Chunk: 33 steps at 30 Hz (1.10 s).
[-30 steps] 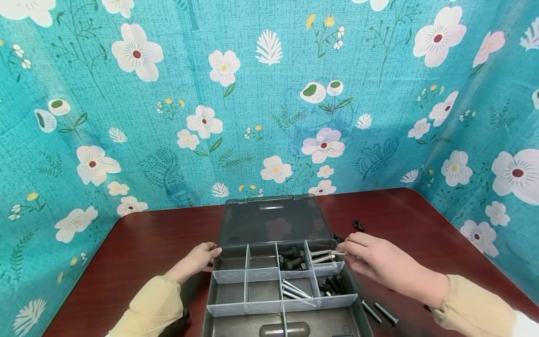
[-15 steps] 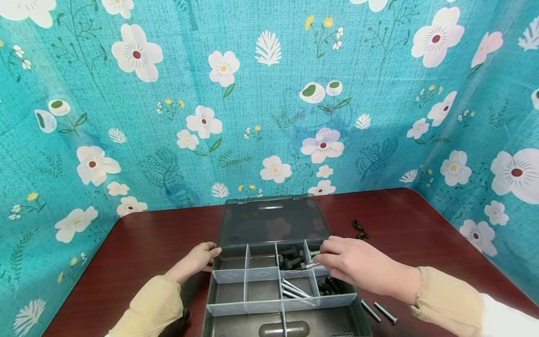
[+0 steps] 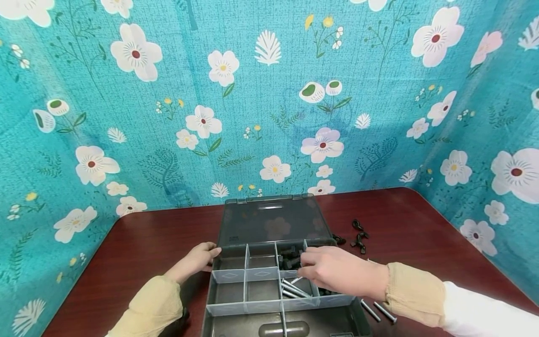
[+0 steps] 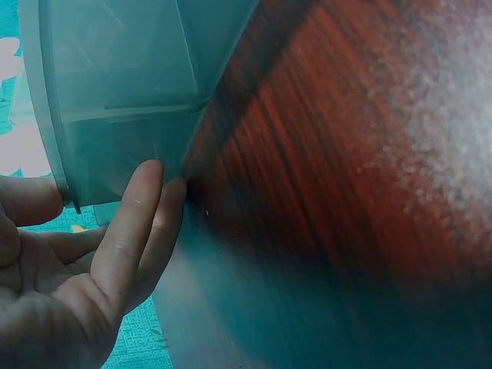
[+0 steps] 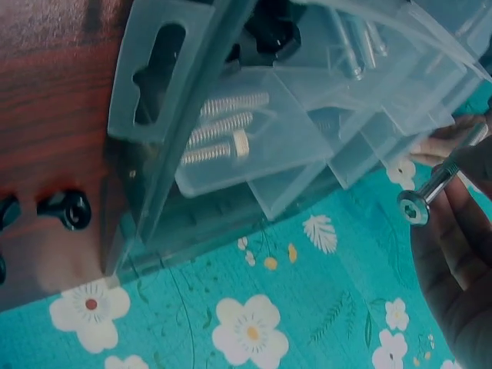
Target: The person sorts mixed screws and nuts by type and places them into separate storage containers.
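Observation:
An organizer box [image 3: 246, 323] with white dividers lies open, its dark lid [image 3: 275, 220] laid back. My right hand [image 3: 341, 269] pinches a silver socket-head bolt [image 5: 430, 196] between thumb and fingers, over the middle-row compartment where several long silver bolts [image 3: 294, 289] lie. The left hand [image 3: 198, 257] rests at the box's back left corner. In the left wrist view its thumb touches the rim and its fairly straight fingers [image 4: 131, 231] lie along the outer wall. Silver threaded bolts [image 5: 223, 127] show in the back right compartment, which the right hand covers in the head view.
Black bolts [image 3: 290, 260] fill the compartment behind. Two long silver bolts [image 3: 378, 311] lie on the red-brown table [image 3: 404, 224] right of the box. Small black ringed pieces [image 3: 359, 241] lie behind them. A flowered blue cloth [image 3: 269, 117] hangs at the back.
My right hand has moved left, from the back right compartment to over the middle compartment, with a silver bolt between its fingers. The left hand and box stay in place.

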### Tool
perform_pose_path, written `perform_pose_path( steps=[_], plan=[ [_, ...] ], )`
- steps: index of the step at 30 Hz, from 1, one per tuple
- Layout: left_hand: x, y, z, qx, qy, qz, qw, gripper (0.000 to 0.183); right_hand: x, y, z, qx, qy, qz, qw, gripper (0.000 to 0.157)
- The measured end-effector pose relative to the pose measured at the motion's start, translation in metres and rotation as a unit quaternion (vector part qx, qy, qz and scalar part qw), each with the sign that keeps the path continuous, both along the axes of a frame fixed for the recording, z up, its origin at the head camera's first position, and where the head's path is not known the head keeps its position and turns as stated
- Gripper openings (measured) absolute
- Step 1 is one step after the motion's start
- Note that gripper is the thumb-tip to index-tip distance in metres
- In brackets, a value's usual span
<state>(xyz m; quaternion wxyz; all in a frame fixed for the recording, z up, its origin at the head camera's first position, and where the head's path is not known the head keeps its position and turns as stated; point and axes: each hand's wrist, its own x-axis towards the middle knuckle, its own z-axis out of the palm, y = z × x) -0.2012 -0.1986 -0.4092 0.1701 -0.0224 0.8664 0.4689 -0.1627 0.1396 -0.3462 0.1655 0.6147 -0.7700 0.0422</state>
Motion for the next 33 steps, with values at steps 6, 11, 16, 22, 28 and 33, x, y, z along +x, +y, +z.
perform_pose_path(
  steps=[6, 11, 16, 22, 28, 33],
  plan=[
    [0.0, 0.0, 0.0, 0.003, 0.001, 0.001, 1.0, 0.044, -0.002, -0.006, -0.01, 0.027, -0.01, 0.0, 1.0, 0.023],
    [0.001, 0.001, 0.0, 0.007, 0.002, 0.003, 1.0, 0.044, -0.004, -0.01, -0.016, 0.046, -0.015, -0.007, 0.999, 0.019],
    [0.002, 0.001, 0.0, 0.006, 0.003, 0.005, 1.0, 0.043, -0.005, -0.016, -0.021, 0.054, -0.006, -0.008, 0.998, 0.012],
    [0.002, 0.001, 0.0, 0.005, 0.003, 0.006, 1.0, 0.043, -0.006, -0.018, -0.023, 0.059, -0.001, -0.006, 0.998, 0.01],
    [0.001, 0.0, 0.0, 0.007, 0.003, 0.003, 1.0, 0.043, -0.01, -0.01, -0.014, 0.067, -0.022, -0.039, 0.997, 0.022],
    [0.001, 0.001, 0.002, 0.005, 0.0, 0.002, 1.0, 0.043, -0.01, 0.001, -0.003, 0.061, -0.03, -0.048, 0.997, 0.018]
  ],
)
